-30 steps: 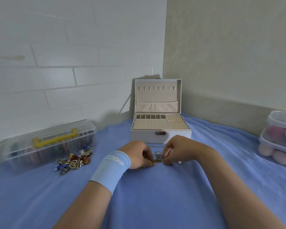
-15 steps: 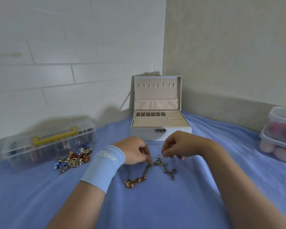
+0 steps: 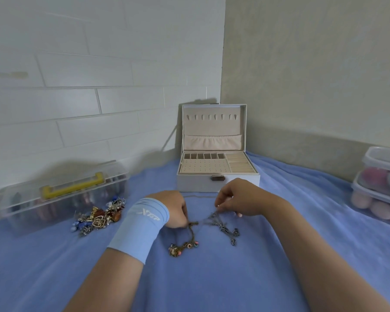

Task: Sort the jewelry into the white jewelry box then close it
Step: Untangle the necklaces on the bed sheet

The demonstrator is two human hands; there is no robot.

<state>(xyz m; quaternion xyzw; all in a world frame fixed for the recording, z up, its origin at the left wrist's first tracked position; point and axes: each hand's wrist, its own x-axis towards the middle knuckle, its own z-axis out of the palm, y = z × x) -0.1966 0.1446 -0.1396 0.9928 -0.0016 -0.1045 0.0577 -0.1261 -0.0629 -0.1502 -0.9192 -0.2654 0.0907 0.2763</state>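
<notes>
Metal necklace [image 3: 191, 233], under left grip [image 3: 174, 208], right grip [image 3: 239, 199]

blue blanket [image 3: 212, 278] – open white jewelry box [image 3: 198, 184], jewelry pile [image 3: 98, 218], tangled chains [image 3: 185, 245], clear case [image 3: 61, 199], stacked tubs [image 3: 378, 194]

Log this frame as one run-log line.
phase: separating two chains | left hand: pinches beaded chain | right hand: pinches dark chain | jewelry box: lid open, trays look empty | jewelry pile: unsorted
</notes>
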